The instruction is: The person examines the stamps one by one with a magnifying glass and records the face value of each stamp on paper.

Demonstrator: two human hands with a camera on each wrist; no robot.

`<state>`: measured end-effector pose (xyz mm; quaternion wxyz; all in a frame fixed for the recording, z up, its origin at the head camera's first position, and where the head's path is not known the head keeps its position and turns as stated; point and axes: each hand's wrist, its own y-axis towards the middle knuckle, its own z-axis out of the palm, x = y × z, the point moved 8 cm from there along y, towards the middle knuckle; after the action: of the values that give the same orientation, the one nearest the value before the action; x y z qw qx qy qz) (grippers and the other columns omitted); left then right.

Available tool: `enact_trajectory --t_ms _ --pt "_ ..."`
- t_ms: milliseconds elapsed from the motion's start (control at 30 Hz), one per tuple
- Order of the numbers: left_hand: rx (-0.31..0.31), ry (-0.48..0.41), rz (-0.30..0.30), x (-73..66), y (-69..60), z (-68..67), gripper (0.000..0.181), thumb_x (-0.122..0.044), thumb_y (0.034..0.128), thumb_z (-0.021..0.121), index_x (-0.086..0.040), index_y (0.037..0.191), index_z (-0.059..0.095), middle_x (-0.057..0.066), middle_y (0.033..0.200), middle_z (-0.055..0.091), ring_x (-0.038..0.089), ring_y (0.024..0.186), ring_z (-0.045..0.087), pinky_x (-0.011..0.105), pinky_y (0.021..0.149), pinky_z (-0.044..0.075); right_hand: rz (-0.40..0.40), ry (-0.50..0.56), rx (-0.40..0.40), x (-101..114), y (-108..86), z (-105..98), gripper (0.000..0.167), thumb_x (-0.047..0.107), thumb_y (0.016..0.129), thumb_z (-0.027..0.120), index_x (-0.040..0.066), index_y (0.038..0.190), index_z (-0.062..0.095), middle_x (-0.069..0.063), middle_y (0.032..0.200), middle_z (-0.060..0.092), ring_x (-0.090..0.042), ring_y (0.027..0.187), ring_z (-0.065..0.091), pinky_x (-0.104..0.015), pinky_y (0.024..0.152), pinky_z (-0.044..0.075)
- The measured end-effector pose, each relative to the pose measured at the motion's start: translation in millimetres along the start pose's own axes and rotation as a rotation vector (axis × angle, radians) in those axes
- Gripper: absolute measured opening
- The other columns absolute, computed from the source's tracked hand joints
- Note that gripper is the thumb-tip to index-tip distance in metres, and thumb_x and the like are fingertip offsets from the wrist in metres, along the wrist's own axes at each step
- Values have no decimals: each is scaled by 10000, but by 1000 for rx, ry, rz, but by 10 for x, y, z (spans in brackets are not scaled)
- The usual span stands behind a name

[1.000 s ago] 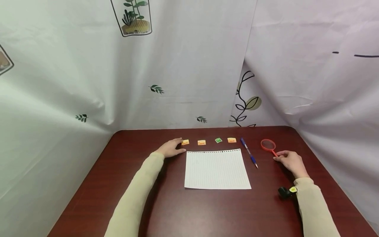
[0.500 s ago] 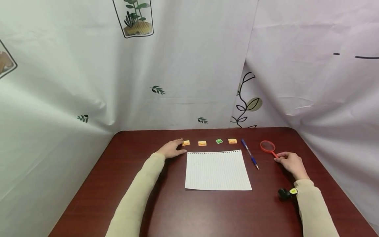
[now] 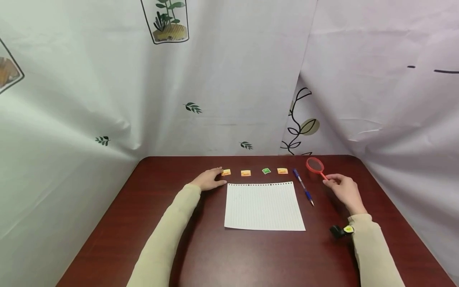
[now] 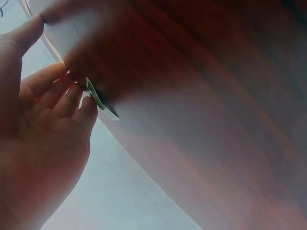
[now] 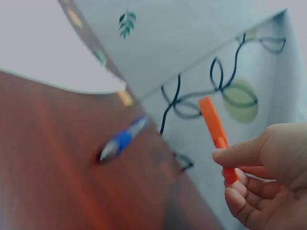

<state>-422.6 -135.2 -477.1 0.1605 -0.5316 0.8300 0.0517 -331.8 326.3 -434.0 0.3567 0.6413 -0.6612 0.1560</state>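
My right hand (image 3: 345,192) pinches the handle of a red magnifying glass (image 3: 315,165), its lens pointing up and left. In the right wrist view the thumb and fingers of the right hand (image 5: 264,177) close round the orange-red handle (image 5: 213,122). At the left, my left hand (image 3: 208,179) rests with extended fingers on the table, fingertips at the leftmost orange stamp-like piece (image 3: 226,172). In the left wrist view the left hand (image 4: 53,115) has its fingers relaxed, beside a thin greenish-edged piece (image 4: 101,100).
Two more orange pieces (image 3: 246,173) (image 3: 282,171) and a green piece (image 3: 266,171) lie in a row behind a lined sheet of paper (image 3: 264,207). A blue pen (image 3: 303,187) lies right of the sheet. Patterned cloth (image 3: 229,79) hangs behind the table (image 3: 265,255).
My right hand has moved the magnifying glass up and left, closer to the pen's upper end. The left hand has stayed at the leftmost orange piece.
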Motion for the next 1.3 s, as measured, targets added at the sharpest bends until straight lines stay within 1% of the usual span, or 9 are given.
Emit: enact_trajectory --t_ms 100,200,400,633,800,967,1133,1300 --pt "-5 1 4 -5 -3 -6 649 -396 997 624 6 1484 471 168 1579 385 319 1446 377 454 1159 333 -45 19 -56 184 48 -44 302 241 938 735 -22 1088 731 -103 875 700 -35 691 535 -226 608 402" --pt "5 1 2 0 -2 3 657 -402 1001 617 -1 1495 457 164 1587 370 319 1451 368 454 1163 327 -88 38 -102 374 85 -75 285 222 938 736 -26 1077 728 -123 872 695 -18 680 523 -213 597 398" --pt "1 13 6 14 8 14 659 -404 1000 618 2 1493 458 168 1585 373 319 1450 370 452 1161 330 -138 87 -174 716 155 -55 254 185 936 744 -29 1070 729 -144 885 689 -30 707 524 -159 603 398" --pt "-1 14 -7 1 7 18 659 -402 1002 619 8 1492 457 163 1587 372 311 1452 369 454 1162 329 -182 204 -210 1096 244 71 252 167 930 753 -26 1090 728 -148 927 676 -83 775 540 -143 645 404" --pt "-10 9 -4 -20 1 0 650 -386 999 629 13 1485 465 173 1578 382 318 1447 376 464 1157 334 -194 294 -202 1334 298 216 250 154 930 753 -16 1111 724 -140 958 672 -118 805 551 -156 674 420" --pt "-4 9 3 -20 -7 -4 663 -404 1000 620 9 1491 457 165 1584 377 318 1449 373 462 1157 334 -221 367 -176 1601 336 413 233 128 916 764 -8 1102 731 -137 943 679 -158 810 569 -170 679 432" --pt "-4 -10 -1 -15 -6 -13 662 -399 997 627 12 1489 459 168 1583 375 322 1450 368 463 1159 330 -240 409 -117 1823 356 662 224 143 915 766 8 1091 737 -118 937 675 -188 825 583 -200 696 449" --pt "-15 -21 8 1 -1 -12 656 -391 990 642 16 1476 475 177 1572 390 320 1448 372 461 1159 331 -234 430 -67 1954 367 956 209 142 914 768 11 1074 742 -109 936 671 -195 829 587 -239 713 467"
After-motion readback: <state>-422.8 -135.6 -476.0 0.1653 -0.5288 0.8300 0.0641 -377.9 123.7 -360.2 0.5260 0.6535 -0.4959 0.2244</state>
